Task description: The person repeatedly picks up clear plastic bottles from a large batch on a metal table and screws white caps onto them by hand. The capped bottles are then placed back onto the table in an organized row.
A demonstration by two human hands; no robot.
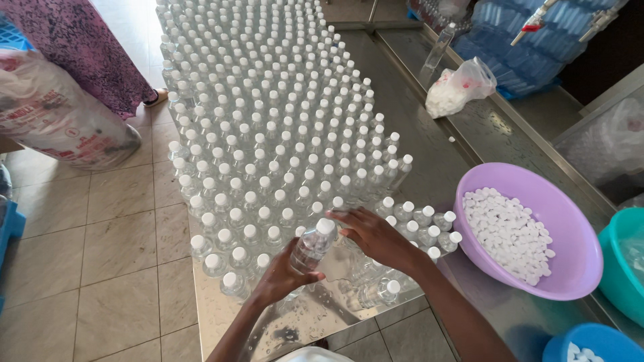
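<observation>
My left hand is closest to me, and it is wrapped around a small clear plastic bottle with a white cap. I hold the bottle tilted, just above the shiny metal table. My right hand is beside the top of that bottle, fingers curled near the cap; I cannot tell if it grips the cap or only touches it.

Behind the bottle stands a huge crowd of clear capped bottles, packed close together all the way up the table. A few more capped bottles stand just right of the bottle, past my right hand.

Farther right of the bottle sits a round purple plastic bowl with many loose white caps inside. Right of that is a teal plastic tub, and near me a blue plastic bowl with some caps in it.

Far behind the bottle and to the right lies a clear plastic bag of white caps. Left of the bottle is a tiled floor, a big stuffed printed sack, and someone in a pink patterned dress.
</observation>
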